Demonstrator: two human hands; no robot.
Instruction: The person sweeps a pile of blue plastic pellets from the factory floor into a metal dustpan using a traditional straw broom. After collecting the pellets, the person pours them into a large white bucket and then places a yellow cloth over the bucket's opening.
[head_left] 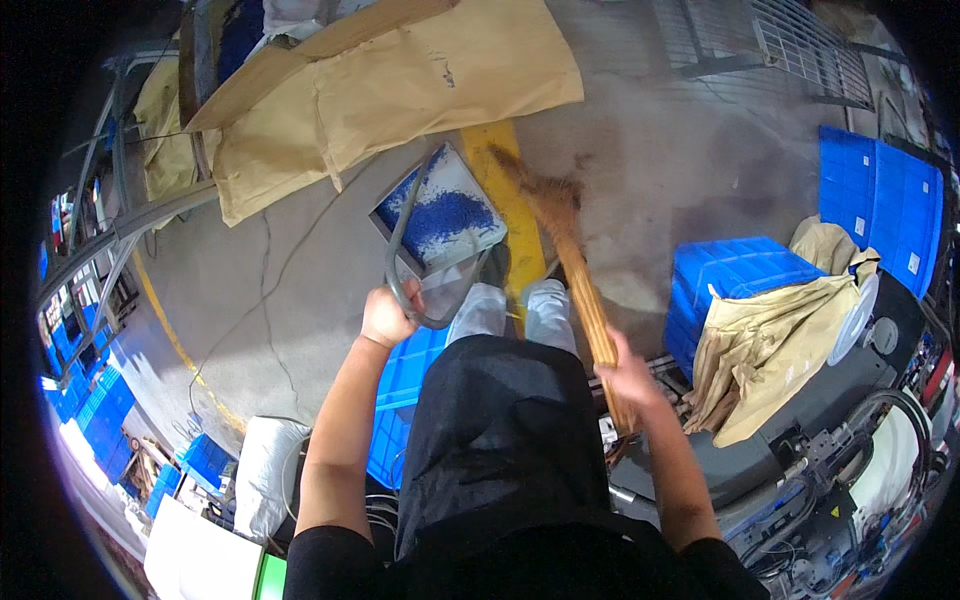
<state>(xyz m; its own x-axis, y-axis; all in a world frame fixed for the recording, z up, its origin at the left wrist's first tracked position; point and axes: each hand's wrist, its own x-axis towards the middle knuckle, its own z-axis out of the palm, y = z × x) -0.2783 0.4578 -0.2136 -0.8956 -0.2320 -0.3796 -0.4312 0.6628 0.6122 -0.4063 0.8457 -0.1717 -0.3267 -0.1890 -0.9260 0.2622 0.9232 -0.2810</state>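
My left hand (390, 315) is closed around the bent grey tube handle of a dustpan (490, 238), which is low over the floor in front of my feet. Blue granules (440, 218) lie scattered across the pan. In my right hand (630, 372) is a straw broom (585, 290), gripped by its pale wooden-looking shaft near the upper end. The broom slants away from me, its brown bristles down by the floor on the dustpan's right. A yellow floor stripe (520, 235) runs between bristles and pan.
A large tan paper sheet (400, 90) hangs beyond the dustpan. Blue crates (740, 270) and crumpled tan sacks (770, 350) stand at right, near dark machinery (830, 510). Another blue crate (400, 380) is by my left leg. Cables (265, 300) trail over the floor at left.
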